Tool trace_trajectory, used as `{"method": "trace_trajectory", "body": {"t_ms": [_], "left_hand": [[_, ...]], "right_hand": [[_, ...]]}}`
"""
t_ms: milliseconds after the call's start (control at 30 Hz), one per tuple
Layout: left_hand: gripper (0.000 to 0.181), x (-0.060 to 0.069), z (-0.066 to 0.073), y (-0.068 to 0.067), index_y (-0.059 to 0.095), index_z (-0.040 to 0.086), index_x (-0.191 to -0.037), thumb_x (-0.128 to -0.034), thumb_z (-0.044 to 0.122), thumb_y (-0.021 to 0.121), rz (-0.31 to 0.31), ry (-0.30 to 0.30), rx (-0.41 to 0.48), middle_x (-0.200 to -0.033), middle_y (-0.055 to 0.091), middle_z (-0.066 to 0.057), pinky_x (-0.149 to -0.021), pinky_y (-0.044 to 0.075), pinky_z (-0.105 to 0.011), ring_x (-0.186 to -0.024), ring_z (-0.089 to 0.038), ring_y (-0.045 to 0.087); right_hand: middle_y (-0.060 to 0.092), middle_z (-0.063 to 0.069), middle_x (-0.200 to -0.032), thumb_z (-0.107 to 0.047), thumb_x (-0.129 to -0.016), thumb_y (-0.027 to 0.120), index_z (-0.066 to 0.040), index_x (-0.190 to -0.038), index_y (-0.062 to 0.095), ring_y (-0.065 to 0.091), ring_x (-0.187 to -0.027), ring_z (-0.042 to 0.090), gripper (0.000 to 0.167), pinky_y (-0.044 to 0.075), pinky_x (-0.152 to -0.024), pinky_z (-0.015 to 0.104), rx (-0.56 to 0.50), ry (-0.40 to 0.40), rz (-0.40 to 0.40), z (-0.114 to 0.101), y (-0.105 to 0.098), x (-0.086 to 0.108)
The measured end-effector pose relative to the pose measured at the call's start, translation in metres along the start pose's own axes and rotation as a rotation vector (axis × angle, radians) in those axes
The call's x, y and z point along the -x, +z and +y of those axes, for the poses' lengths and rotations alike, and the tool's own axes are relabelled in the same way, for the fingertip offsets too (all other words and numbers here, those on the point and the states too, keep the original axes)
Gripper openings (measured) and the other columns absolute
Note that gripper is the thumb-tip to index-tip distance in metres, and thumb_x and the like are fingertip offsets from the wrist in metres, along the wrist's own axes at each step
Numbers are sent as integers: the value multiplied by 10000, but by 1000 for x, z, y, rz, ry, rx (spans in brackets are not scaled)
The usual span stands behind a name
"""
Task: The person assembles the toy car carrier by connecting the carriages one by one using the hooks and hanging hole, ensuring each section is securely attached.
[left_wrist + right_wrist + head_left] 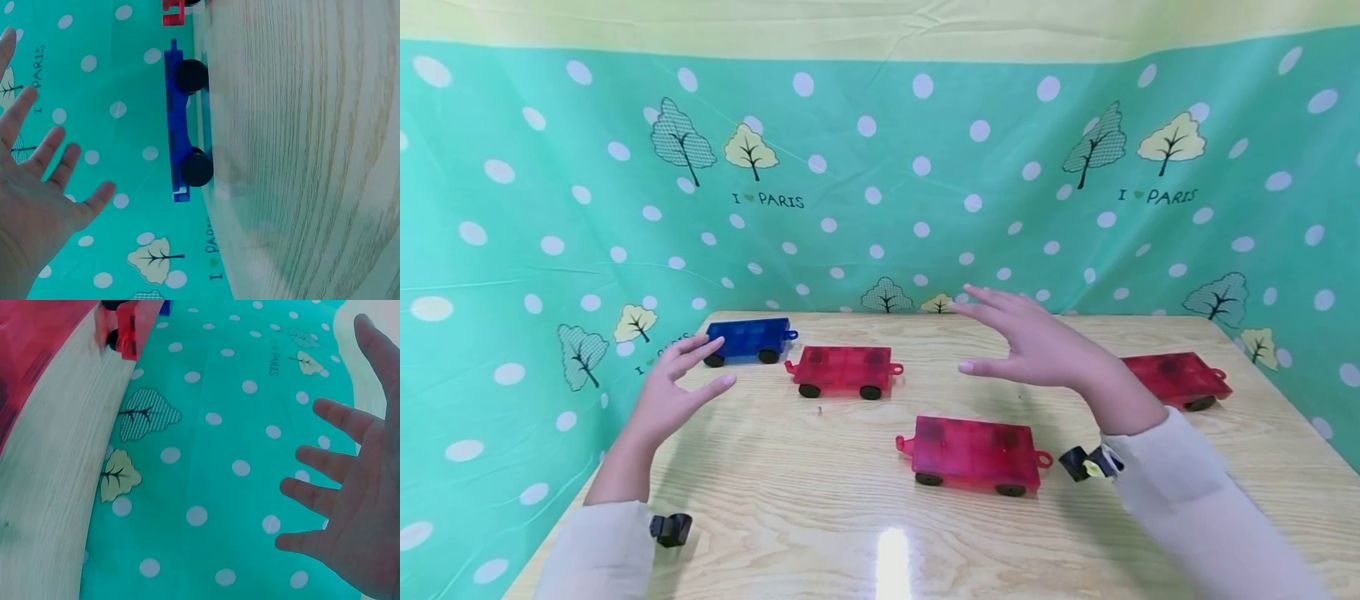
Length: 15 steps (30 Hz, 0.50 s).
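Observation:
Above the table's left side my left hand [672,398] is raised with fingers spread, its fingertips overlapping the near left end of a blue wheeled car [748,339] in the head view. In the left wrist view that hand [44,194] stands apart from the blue car [178,125] and holds nothing. My right hand [1037,342] is also raised, fingers spread and empty, above and behind a red car [973,450]. Another red car [844,369] stands right of the blue one. The right wrist view shows the empty right hand [356,494] with its fingers apart.
A further red car [1176,377] stands at the table's right, partly hidden by my right forearm. A tiny object [820,411] lies on the wooden table [775,517]. A green dotted cloth [925,217] hangs behind the table and along its sides.

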<state>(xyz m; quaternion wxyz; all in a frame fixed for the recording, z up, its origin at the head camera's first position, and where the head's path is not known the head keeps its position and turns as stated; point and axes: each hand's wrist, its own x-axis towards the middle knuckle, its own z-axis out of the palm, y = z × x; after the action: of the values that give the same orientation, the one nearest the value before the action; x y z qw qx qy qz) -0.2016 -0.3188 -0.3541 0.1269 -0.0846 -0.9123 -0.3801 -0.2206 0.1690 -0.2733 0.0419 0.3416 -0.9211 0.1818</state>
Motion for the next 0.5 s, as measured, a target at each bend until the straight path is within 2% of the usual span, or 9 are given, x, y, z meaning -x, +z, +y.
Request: {"method": "trace_trajectory", "body": {"t_ms": [167, 367, 500], "left_hand": [[663, -4, 0, 0, 507, 93, -1431, -872, 359, 745, 28, -14, 29, -1486, 341, -186, -1011, 301, -679, -1344, -452, 310], [560, -13, -3, -1, 591, 7, -1329, -880, 305, 745, 68, 23, 69, -1395, 450, -164, -999, 347, -619, -1303, -386, 373], [536, -17, -3, -4, 607, -5, -1302, -879, 294, 747, 60, 35, 58, -1373, 478, -166, -990, 370, -614, -1300, -376, 380]], "right_hand": [[277, 115, -1577, -522, -862, 688, -189, -1500, 406, 217, -1441, 356, 773, 197, -1102, 643, -32, -28, -9, -6, 3, -11], [271, 93, -1581, -486, -864, 704, -187, -1491, 420, 224, -1441, 334, 751, 251, -1098, 610, -99, -59, -40, -14, 6, -24], [289, 94, -1573, -453, -856, 726, -164, -1483, 433, 241, -1438, 318, 750, 263, -1110, 571, -122, -74, -53, -19, 9, -34]]}}
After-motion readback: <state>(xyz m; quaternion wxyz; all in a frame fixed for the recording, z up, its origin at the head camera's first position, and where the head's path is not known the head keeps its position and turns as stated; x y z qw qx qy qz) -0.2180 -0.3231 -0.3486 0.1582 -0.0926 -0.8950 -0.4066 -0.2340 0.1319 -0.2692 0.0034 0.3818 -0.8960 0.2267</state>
